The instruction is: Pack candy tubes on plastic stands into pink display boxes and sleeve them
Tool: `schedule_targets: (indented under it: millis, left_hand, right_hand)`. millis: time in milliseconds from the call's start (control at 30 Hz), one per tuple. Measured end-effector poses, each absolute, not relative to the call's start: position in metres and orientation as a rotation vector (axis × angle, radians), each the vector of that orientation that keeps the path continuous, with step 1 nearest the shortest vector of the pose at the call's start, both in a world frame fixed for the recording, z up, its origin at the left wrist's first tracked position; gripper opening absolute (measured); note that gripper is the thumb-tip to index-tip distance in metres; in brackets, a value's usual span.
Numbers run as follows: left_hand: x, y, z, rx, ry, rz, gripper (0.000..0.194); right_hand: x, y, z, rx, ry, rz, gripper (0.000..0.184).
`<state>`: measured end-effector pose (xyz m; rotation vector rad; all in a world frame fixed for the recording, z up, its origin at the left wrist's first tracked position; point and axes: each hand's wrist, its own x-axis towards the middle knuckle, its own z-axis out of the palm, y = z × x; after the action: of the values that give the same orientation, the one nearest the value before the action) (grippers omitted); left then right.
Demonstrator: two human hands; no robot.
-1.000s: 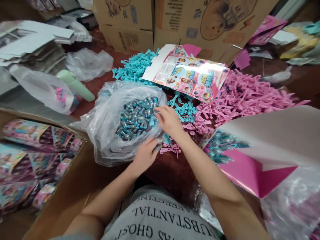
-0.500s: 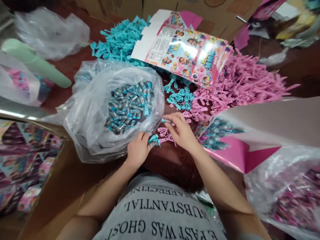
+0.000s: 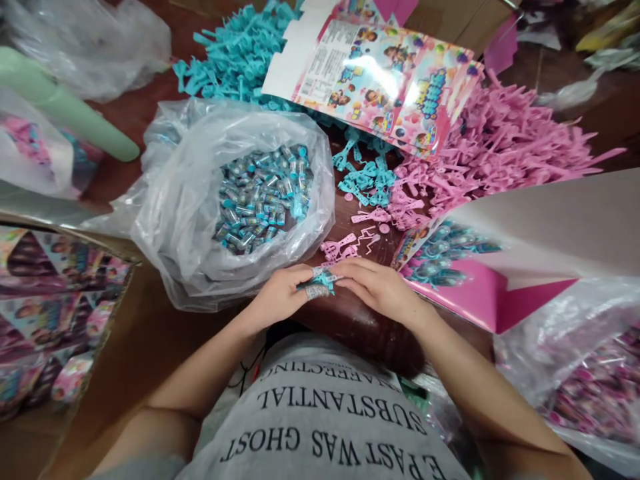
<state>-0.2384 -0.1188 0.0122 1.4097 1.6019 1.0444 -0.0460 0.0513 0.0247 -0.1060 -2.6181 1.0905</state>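
Note:
My left hand [image 3: 284,295] pinches a small teal plastic piece [image 3: 326,279] in front of my body; silvery tape [image 3: 317,291] wraps some of its fingertips. From the other side, my right hand [image 3: 377,288] closes its fingertips on the same piece. Whether a small capped tube is also between the fingers is hidden. Just beyond the hands lie a few pink plastic pieces [image 3: 340,248]. To the left, a clear plastic bag [image 3: 187,247] stands open around many small blue-capped tubes [image 3: 260,200].
Behind are a teal heap [image 3: 240,60], printed card sheets [image 3: 370,83] and a pink heap [image 3: 515,143]. At right stand an open pink-and-white box [image 3: 480,300] with teal toys and a bag [image 3: 530,360] of pink items. A cardboard box [image 3: 120,333] occupies the left.
My right hand has moved left and down from beside the bag's rim, bringing the small tube it held to the left hand's teal piece. Both hands now meet; the tube no longer shows.

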Motion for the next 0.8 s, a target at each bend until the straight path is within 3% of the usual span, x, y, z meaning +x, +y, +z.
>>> schedule_targets:
  millis: [133,333,467,500,600,700,800]
  left_hand:
    - [-0.233,-0.121,0.01,1.518,1.647,1.06,0.024]
    - [-0.229,-0.135,0.003,1.756,1.938,1.059,0.029]
    - [-0.247,-0.155,0.01,1.394,1.97,1.195,0.022]
    - [-0.251,-0.161,0.012,1.246,1.969,1.264,0.021]
    - [-0.26,-0.173,0.014,0.813,1.881,1.483,0.03]
    - [-0.259,-0.174,0.013,0.619,1.807,1.562,0.039]
    - [-0.255,-0.17,0.014,0.561,1.801,1.551,0.043]
  right_hand:
    - [-0.046,0.044,0.032,-0.117,-2.718,0.972,0.027]
    - [-0.053,0.039,0.037,-0.377,-2.673,1.326,0.031]
    - [-0.074,0.05,0.04,-0.364,-2.598,1.249,0.066]
    - [-0.087,0.053,0.039,-0.356,-2.594,1.167,0.065]
    - [-0.145,0.056,0.033,-0.363,-2.724,0.84,0.04]
    - [-0.217,0.056,0.022,-0.451,-2.945,0.602,0.038]
    - [-0.263,0.056,0.016,-0.487,-3.051,0.57,0.036]
